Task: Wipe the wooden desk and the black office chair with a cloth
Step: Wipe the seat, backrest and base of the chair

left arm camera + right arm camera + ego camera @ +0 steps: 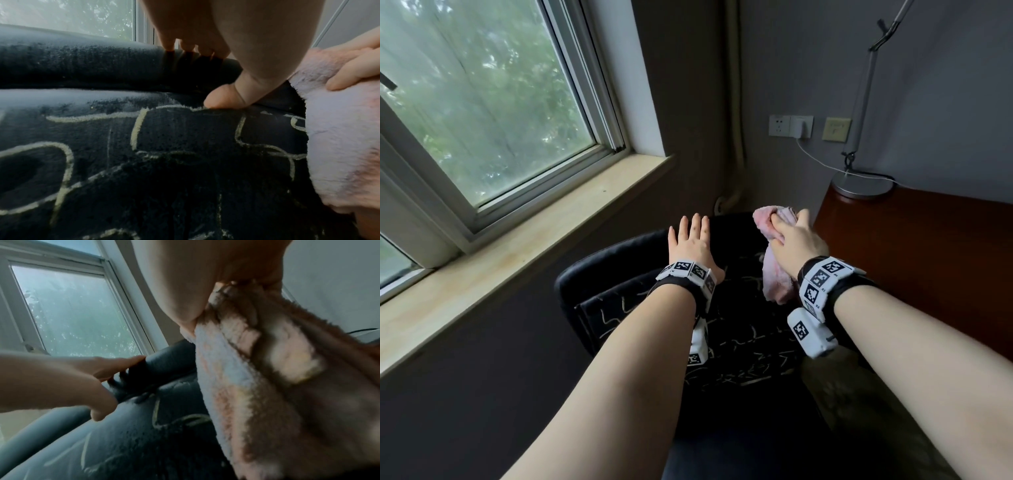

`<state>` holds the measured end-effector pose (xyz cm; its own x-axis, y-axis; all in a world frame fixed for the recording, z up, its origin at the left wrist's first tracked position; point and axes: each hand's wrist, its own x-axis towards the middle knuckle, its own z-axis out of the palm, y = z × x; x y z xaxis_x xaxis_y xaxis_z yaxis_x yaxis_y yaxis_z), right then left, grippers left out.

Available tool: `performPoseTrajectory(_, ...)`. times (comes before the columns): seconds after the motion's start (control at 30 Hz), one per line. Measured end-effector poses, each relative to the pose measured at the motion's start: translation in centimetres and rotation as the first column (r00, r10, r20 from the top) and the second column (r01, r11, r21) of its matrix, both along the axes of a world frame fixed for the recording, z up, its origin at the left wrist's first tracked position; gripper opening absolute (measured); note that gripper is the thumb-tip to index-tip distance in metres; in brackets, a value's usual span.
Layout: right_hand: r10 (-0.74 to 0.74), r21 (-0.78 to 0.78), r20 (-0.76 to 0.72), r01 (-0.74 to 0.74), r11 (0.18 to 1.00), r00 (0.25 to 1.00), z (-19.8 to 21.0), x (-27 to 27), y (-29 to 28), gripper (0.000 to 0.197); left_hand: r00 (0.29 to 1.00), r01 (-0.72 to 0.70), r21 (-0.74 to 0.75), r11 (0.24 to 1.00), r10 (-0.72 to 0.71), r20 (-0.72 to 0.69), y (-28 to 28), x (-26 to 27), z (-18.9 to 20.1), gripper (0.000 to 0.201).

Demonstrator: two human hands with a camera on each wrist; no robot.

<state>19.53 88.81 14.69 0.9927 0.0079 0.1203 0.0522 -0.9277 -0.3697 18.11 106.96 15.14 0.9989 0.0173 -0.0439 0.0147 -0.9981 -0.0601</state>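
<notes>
Cloth, pink and fluffy, is bunched in the right hand, whose fingers curl round it, and hangs over the black chair just left of the wooden bench. Beside it, the left hand lies flat with straight fingers on the chair's top edge.

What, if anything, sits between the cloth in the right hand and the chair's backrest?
Nothing visible does. The right hand grips the pink cloth right at the black chair backrest top, while the left hand rests on the rim further left, off to the side.
</notes>
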Motion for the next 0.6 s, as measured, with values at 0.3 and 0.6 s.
performPoseTrajectory(0.3, 0.010, -0.139, -0.053, -0.017, 0.990, 0.999, -2.0, -0.9, -0.4, 0.041, 0.999, -0.033, 0.010, 0.999, 0.033, -0.001, -0.5, 0.4, -0.1, 0.104)
performPoseTrajectory(0.6, -0.005, -0.138, -0.195, -0.023, 0.990, 0.981, 1.2, -1.1, -2.6, 0.038, 0.990, -0.137, -0.080, 0.987, 0.139, 0.019, -5.6, 0.5, 1.8, 0.091)
